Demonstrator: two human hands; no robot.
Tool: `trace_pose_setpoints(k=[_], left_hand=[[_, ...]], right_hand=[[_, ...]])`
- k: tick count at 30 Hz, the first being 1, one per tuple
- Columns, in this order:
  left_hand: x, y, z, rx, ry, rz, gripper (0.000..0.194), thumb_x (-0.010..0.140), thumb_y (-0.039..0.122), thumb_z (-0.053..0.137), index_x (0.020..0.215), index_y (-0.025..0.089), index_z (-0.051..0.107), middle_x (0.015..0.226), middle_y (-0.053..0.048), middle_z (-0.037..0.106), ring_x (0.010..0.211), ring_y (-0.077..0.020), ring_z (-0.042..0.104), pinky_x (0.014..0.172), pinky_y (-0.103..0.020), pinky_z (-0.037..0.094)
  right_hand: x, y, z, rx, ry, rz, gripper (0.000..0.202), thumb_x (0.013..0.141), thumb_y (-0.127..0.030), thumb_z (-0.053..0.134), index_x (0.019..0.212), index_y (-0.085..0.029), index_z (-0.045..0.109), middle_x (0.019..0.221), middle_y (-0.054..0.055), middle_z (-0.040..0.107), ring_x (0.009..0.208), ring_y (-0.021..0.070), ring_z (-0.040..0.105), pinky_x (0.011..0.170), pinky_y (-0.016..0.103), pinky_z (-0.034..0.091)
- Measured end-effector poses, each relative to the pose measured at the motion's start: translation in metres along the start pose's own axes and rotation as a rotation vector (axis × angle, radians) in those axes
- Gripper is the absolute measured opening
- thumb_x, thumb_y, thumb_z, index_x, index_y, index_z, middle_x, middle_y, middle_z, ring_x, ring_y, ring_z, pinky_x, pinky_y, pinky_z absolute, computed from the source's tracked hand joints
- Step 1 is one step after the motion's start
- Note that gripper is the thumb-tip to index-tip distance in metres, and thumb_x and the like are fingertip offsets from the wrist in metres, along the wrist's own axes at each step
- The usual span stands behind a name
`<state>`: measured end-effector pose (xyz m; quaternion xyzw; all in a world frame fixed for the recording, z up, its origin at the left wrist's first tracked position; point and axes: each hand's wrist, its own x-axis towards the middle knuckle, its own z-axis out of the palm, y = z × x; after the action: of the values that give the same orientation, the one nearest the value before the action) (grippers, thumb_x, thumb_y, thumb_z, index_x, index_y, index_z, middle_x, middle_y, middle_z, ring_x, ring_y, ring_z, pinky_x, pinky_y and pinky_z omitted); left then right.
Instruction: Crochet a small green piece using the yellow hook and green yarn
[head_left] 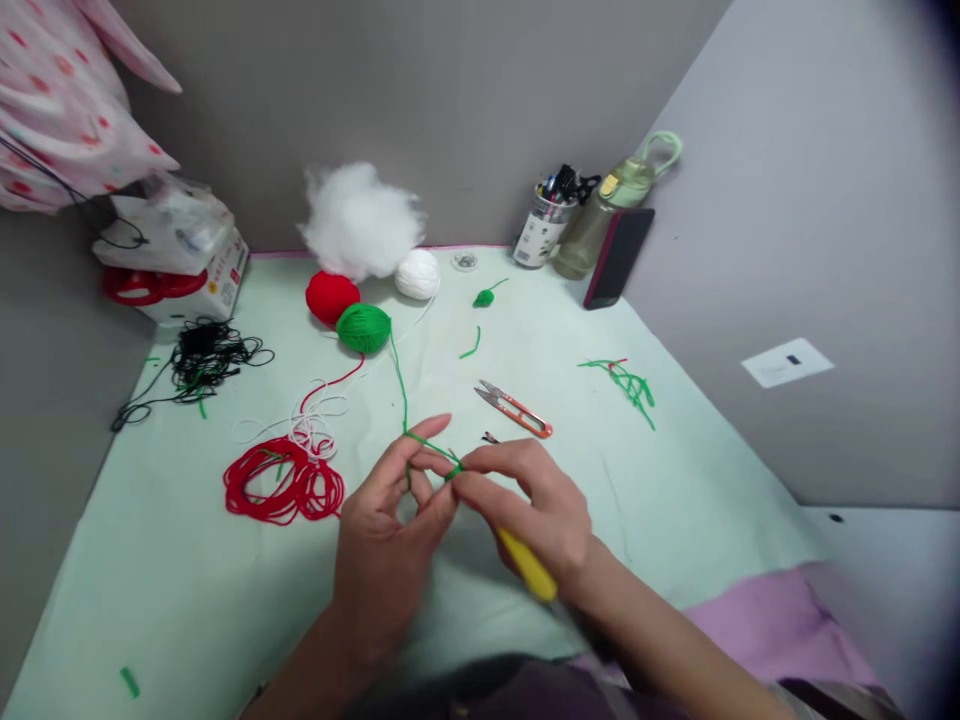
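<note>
My left hand (386,535) is closed in a pinch on a small piece of green crochet work (454,472), mostly hidden by the fingertips. Green yarn (400,372) runs from the green yarn ball (364,328) over my raised left index finger to that piece. In my right hand (540,500) is a crochet hook (527,563), its yellow handle sticking out below the palm. The hook's tip meets the green work between both hands' fingertips. Just beyond my right hand lie orange-handled thread snips (516,408).
Behind are red (332,297) and white (417,274) yarn balls and white stuffing (364,222). Red yarn loops (281,482) and tangled black yarn (206,360) lie left. Green scraps (630,385) lie right. A pen holder (544,228), bottle (600,225) and phone (619,258) stand back right.
</note>
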<state>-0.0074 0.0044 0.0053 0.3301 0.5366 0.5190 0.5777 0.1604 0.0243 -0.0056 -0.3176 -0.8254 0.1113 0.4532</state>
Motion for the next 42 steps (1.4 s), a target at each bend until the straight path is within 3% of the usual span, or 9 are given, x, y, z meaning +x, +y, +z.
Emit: trace_pose_setpoints(k=[3,5,8,11,23,30,34,38,42], left_hand=[[0.003,0.002,0.0,-0.31,-0.153,-0.255,0.061,0.078,0.03,0.089,0.136,0.023,0.071,0.076,0.005,0.062,0.065,-0.0081,0.051,0.07,-0.02,0.047],[0.006,0.004,-0.002,-0.415,-0.207,-0.335,0.057,0.079,0.029,0.088,0.133,0.019,0.073,0.072,0.005,0.061,0.061,-0.0064,0.048,0.071,-0.02,0.048],[0.007,0.007,-0.003,-0.442,-0.178,-0.292,0.049,0.08,0.024,0.087,0.128,0.019,0.076,0.078,0.003,0.064,0.063,-0.0062,0.05,0.07,-0.02,0.047],[0.007,0.008,-0.002,-0.403,-0.162,-0.236,0.045,0.08,0.023,0.086,0.125,0.022,0.078,0.081,0.003,0.065,0.067,-0.0074,0.053,0.07,-0.02,0.046],[0.006,0.007,-0.001,-0.262,-0.103,-0.186,0.041,0.079,0.027,0.087,0.12,0.026,0.08,0.086,0.001,0.068,0.081,-0.0107,0.058,0.08,-0.021,0.046],[0.002,0.001,0.009,-0.309,-0.081,-0.164,0.045,0.076,0.027,0.091,0.119,0.026,0.08,0.084,0.003,0.067,0.082,-0.0098,0.061,0.079,-0.019,0.049],[0.006,0.003,0.007,-0.397,-0.145,-0.302,0.046,0.077,0.026,0.089,0.121,0.021,0.079,0.064,0.008,0.054,0.056,-0.004,0.042,0.071,-0.017,0.049],[0.011,0.009,0.001,-0.518,-0.212,-0.39,0.037,0.075,0.024,0.085,0.11,0.014,0.083,0.058,0.01,0.048,0.047,-0.0018,0.023,0.076,-0.023,0.054],[0.01,0.007,0.002,-0.433,-0.21,-0.294,0.03,0.076,0.021,0.084,0.107,0.02,0.084,0.071,0.005,0.063,0.054,-0.0045,0.044,0.083,-0.024,0.053]], right_hand=[[-0.002,0.0,0.0,-0.012,0.028,-0.03,0.027,0.1,-0.009,0.062,0.119,-0.021,0.075,0.11,0.012,0.078,0.098,0.0234,0.075,0.084,0.035,0.063],[-0.001,0.0,0.0,0.177,0.114,0.112,0.025,0.102,-0.013,0.061,0.119,-0.023,0.075,0.104,0.009,0.079,0.092,0.0212,0.075,0.08,0.035,0.063],[0.005,-0.001,0.0,0.534,0.257,0.379,0.018,0.104,-0.02,0.062,0.109,-0.025,0.078,0.089,0.004,0.076,0.075,0.0168,0.07,0.071,0.033,0.06],[0.01,0.0,0.002,0.708,0.24,0.485,0.016,0.103,-0.027,0.065,0.103,-0.026,0.08,0.089,0.004,0.076,0.073,0.0161,0.067,0.067,0.032,0.057],[0.008,-0.002,0.004,0.808,0.268,0.564,0.013,0.102,-0.028,0.068,0.099,-0.026,0.081,0.087,0.002,0.075,0.077,0.0147,0.067,0.07,0.029,0.056],[0.005,-0.005,0.008,0.386,0.209,0.307,0.028,0.099,-0.01,0.066,0.116,-0.027,0.08,0.099,0.005,0.078,0.09,0.0179,0.073,0.078,0.032,0.062],[-0.001,-0.005,0.007,0.146,0.146,0.13,0.038,0.096,-0.004,0.067,0.126,-0.023,0.077,0.111,0.011,0.077,0.097,0.0208,0.073,0.081,0.034,0.062],[0.004,-0.001,0.001,0.465,0.238,0.369,0.022,0.101,-0.013,0.065,0.11,-0.025,0.081,0.094,0.005,0.077,0.083,0.017,0.072,0.076,0.032,0.06],[0.011,0.0,0.001,0.789,0.236,0.571,0.014,0.101,-0.03,0.069,0.1,-0.026,0.083,0.087,0.003,0.075,0.072,0.0148,0.068,0.066,0.029,0.058]])
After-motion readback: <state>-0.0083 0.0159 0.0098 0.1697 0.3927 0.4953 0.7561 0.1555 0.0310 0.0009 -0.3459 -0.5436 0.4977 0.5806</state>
